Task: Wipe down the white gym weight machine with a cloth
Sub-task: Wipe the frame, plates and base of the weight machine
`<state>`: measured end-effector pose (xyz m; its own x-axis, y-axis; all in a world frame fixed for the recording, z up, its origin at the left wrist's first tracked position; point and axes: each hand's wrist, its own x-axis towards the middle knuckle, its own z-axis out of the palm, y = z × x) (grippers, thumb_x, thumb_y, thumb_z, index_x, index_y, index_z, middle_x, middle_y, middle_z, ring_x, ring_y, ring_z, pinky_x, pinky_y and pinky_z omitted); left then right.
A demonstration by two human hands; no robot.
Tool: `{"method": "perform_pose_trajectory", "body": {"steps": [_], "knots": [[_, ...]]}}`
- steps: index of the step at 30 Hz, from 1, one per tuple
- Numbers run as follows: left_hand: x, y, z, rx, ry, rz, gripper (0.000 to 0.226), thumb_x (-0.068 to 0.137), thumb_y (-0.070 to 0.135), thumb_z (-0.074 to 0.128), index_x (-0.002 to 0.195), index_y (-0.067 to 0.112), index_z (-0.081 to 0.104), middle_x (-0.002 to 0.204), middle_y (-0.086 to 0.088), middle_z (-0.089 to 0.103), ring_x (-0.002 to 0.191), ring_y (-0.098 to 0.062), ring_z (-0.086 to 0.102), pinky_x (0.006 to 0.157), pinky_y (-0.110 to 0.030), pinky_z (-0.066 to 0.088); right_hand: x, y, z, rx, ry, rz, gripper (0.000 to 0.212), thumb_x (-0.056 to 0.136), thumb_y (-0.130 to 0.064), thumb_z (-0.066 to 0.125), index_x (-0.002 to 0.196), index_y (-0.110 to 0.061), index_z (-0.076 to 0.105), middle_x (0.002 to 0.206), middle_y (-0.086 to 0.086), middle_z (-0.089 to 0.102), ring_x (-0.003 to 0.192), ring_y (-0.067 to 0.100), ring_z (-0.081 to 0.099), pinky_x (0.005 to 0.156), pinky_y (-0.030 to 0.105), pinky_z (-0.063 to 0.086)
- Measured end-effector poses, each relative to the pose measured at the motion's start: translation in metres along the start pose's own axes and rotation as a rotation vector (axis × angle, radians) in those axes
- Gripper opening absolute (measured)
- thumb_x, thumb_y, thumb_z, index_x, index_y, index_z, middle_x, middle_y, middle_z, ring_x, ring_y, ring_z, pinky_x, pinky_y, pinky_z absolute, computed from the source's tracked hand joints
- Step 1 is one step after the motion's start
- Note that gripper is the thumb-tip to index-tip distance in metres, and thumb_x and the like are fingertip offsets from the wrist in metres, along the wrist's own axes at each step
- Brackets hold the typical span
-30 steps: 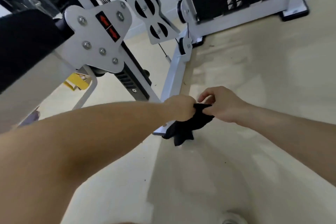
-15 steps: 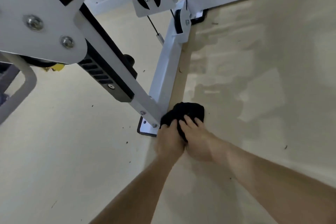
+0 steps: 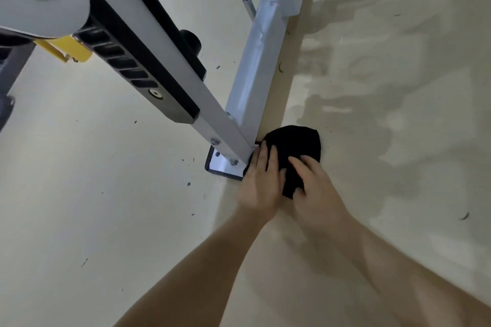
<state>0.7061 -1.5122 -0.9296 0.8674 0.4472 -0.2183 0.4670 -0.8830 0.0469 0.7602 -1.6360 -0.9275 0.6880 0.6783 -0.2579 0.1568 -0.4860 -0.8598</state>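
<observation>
Since half a second ago we have leaned closer, and the cloth [image 3: 295, 141] now spreads flatter on the floor [image 3: 106, 194], against the foot of the white machine frame [image 3: 255, 74] beside its bolted base plate [image 3: 221, 165]. Our left hand [image 3: 261, 180] presses straight fingers on the cloth's edge. Our right hand [image 3: 314, 191] curls fingers and thumb round it, probably to drive the wipe along the lower beam.
</observation>
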Motion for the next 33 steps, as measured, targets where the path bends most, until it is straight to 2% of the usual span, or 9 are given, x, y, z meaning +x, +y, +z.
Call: {"method": "perform_pose_trajectory", "body": {"steps": [4, 8, 11, 14, 17, 20, 23, 26, 33], "knots": [[-0.043, -0.013, 0.005, -0.102, 0.18, 0.049, 0.045, 0.098, 0.021, 0.053, 0.138, 0.0, 0.048, 0.145, -0.018, 0.046, 0.135, -0.03, 0.044, 0.103, -0.036, 0.046, -0.009, -0.009, 0.003, -0.118, -0.267, -0.017, 0.066, 0.095, -0.01, 0.045, 0.154, -0.023, 0.017, 0.163, -0.001, 0.003, 0.148, 0.017, 0.011, 0.117, 0.034, 0.023], [-0.056, -0.037, 0.005, -0.158, 0.13, -0.051, 0.045, 0.099, 0.026, 0.049, 0.143, 0.022, 0.045, 0.148, 0.006, 0.044, 0.13, -0.012, 0.047, 0.095, -0.025, 0.048, -0.016, -0.018, 0.011, -0.218, -0.354, -0.021, 0.067, 0.097, -0.018, 0.044, 0.154, -0.029, 0.01, 0.162, -0.008, -0.005, 0.147, 0.015, 0.008, 0.111, 0.043, 0.031], [-0.055, -0.068, -0.006, -0.283, 0.324, -0.291, 0.022, 0.092, 0.018, 0.053, 0.107, 0.03, 0.064, 0.099, 0.015, 0.067, 0.086, -0.013, 0.06, 0.064, -0.018, 0.041, -0.019, -0.018, 0.012, -0.266, -0.36, -0.045, 0.069, 0.096, -0.02, 0.044, 0.153, -0.032, 0.007, 0.161, -0.015, -0.008, 0.147, 0.009, 0.001, 0.108, 0.043, 0.03], [-0.033, -0.12, -0.031, -0.565, 0.544, -0.688, 0.019, 0.087, 0.015, 0.051, 0.077, 0.03, 0.057, 0.064, 0.011, 0.054, 0.068, -0.015, 0.048, 0.056, -0.019, 0.032, -0.021, -0.02, 0.012, -0.244, -0.338, -0.079, 0.069, 0.095, -0.02, 0.042, 0.152, -0.036, 0.007, 0.16, -0.019, -0.009, 0.146, 0.003, -0.003, 0.107, 0.042, 0.03], [0.008, -0.116, -0.035, -0.611, 0.274, -0.434, 0.037, 0.083, 0.005, 0.048, 0.099, 0.033, 0.066, 0.098, 0.008, 0.066, 0.093, -0.017, 0.057, 0.078, -0.03, 0.046, -0.019, -0.027, 0.011, -0.222, -0.328, -0.058, 0.069, 0.096, -0.019, 0.043, 0.153, -0.037, 0.008, 0.16, -0.021, -0.009, 0.146, 0.001, -0.002, 0.107, 0.041, 0.029], [0.012, -0.09, -0.01, -0.387, 0.171, -0.272, 0.036, 0.083, -0.001, 0.049, 0.113, 0.012, 0.065, 0.135, 0.001, 0.053, 0.137, -0.027, 0.034, 0.108, -0.04, 0.035, -0.016, -0.03, 0.01, -0.223, -0.35, 0.006, 0.069, 0.096, -0.018, 0.045, 0.153, -0.033, 0.009, 0.16, -0.018, -0.009, 0.146, 0.003, 0.001, 0.107, 0.042, 0.029], [-0.008, -0.079, -0.001, -0.328, 0.281, -0.326, 0.031, 0.082, -0.001, 0.048, 0.106, 0.014, 0.063, 0.115, 0.006, 0.059, 0.119, -0.023, 0.048, 0.079, -0.03, 0.045, -0.012, -0.033, 0.011, -0.209, -0.35, 0.067, 0.068, 0.096, -0.016, 0.045, 0.153, -0.031, 0.011, 0.161, -0.015, -0.006, 0.147, 0.009, 0.006, 0.108, 0.042, 0.032], [-0.023, -0.065, -0.007, -0.273, 0.293, -0.456, 0.02, 0.08, -0.001, 0.047, 0.076, 0.018, 0.045, 0.075, 0.008, 0.049, 0.081, -0.02, 0.05, 0.052, -0.023, 0.024, -0.005, -0.037, 0.02, -0.223, -0.277, 0.062, 0.068, 0.094, -0.012, 0.043, 0.152, -0.034, 0.015, 0.161, -0.015, 0.001, 0.143, 0.018, 0.014, 0.101, 0.04, 0.037], [-0.036, -0.002, -0.011, -0.37, 0.267, -0.232, 0.01, 0.082, 0.009, 0.062, 0.087, 0.014, 0.069, 0.077, -0.001, 0.066, 0.073, -0.02, 0.059, 0.063, -0.031, 0.044, 0.003, -0.036, 0.018, 0.121, -0.208, 0.085, 0.065, 0.092, 0.002, 0.042, 0.152, -0.02, 0.026, 0.154, 0.0, 0.031, 0.14, 0.021, 0.029, 0.117, 0.028, 0.02]]}}
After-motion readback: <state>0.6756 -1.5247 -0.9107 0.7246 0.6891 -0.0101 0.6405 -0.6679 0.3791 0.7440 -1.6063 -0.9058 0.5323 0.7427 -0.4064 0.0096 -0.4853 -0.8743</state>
